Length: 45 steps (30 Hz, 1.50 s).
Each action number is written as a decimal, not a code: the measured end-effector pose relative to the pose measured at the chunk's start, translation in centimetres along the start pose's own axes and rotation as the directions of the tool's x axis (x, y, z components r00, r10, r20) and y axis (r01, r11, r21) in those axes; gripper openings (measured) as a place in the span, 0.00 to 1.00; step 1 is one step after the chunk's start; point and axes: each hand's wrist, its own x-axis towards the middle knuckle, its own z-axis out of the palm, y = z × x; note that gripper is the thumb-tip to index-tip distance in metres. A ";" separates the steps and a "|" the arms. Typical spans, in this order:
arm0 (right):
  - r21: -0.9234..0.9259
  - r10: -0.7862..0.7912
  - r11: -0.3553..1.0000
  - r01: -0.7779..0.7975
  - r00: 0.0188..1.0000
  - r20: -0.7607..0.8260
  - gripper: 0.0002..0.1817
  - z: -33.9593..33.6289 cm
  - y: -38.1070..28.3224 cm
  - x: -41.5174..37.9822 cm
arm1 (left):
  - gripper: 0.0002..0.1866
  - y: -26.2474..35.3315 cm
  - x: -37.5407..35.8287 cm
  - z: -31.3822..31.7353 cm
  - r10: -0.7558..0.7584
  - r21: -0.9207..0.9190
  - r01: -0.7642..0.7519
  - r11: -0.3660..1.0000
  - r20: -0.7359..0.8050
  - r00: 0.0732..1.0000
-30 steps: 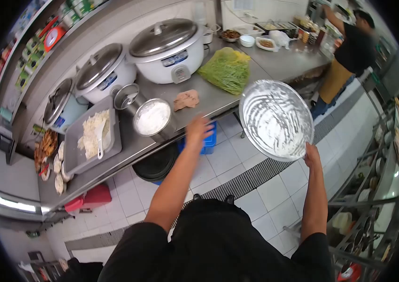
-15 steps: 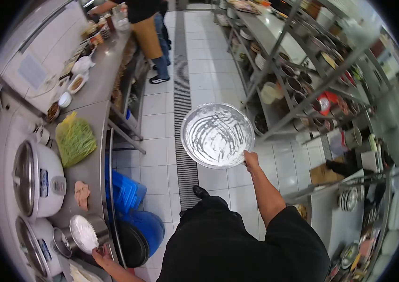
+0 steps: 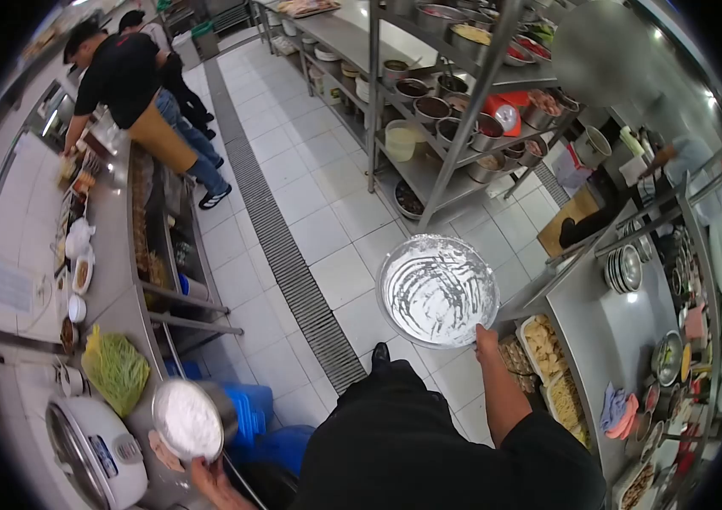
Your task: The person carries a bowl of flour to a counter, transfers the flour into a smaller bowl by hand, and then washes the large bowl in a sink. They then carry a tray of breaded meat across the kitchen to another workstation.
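My right hand (image 3: 486,342) grips the rim of a wide metal bowl (image 3: 438,290), holding it out over the tiled floor. White streaks of powder or paste coat its inside. At the lower left, my left hand (image 3: 210,478) is closed on the near rim of a metal pot (image 3: 226,414) filled with white powder (image 3: 192,418). The pot is tilted toward me at the edge of the steel counter. Just beside it lies a pale pink cloth-like piece (image 3: 164,450), partly hidden by the pot.
A rice cooker (image 3: 97,455) and a bag of green vegetables (image 3: 114,370) stand on the left counter (image 3: 113,246). Two people work at the far left, one in a tan apron (image 3: 163,136). Right are a steel rack (image 3: 441,174) of pots and trays of noodles (image 3: 563,399). A drain grate (image 3: 280,229) crosses the floor.
My view has turned to the right. The pot of white powder has moved away from the rice cookers, out to the counter edge, in my left hand. My right hand still holds the bowl.
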 end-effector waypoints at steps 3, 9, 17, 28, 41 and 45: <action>0.014 0.009 1.000 -0.008 0.997 -0.080 0.18 -0.7 -2.4 -1.4 | 0.18 -2.0 2.7 13.5 -0.073 0.088 0.066 0.994 0.085 0.994; 0.173 0.025 0.985 -0.008 0.995 -0.100 0.20 -1.6 -5.4 -3.2 | 0.19 -11.1 7.0 37.8 -0.204 0.323 0.089 0.942 0.340 0.918; 0.428 0.111 0.904 0.015 0.957 -0.268 0.18 -1.4 -3.8 -6.1 | 0.12 -24.9 4.6 66.3 -0.337 0.511 -0.005 0.860 0.575 0.745; 0.620 0.374 0.784 0.039 0.767 -0.522 0.15 9.4 -6.3 -17.5 | 0.09 -48.7 3.3 92.7 -0.455 0.614 -0.137 0.778 0.699 0.551; 0.691 0.459 0.698 0.189 0.622 -0.634 0.13 17.5 -3.4 -21.3 | 0.19 -74.1 8.8 98.3 -0.645 0.711 -0.067 0.700 0.669 0.370; 0.708 0.552 0.705 0.048 0.591 -0.589 0.13 17.8 -3.2 -20.8 | 0.26 -69.8 8.7 96.1 -0.506 0.273 -0.690 0.670 0.848 -0.156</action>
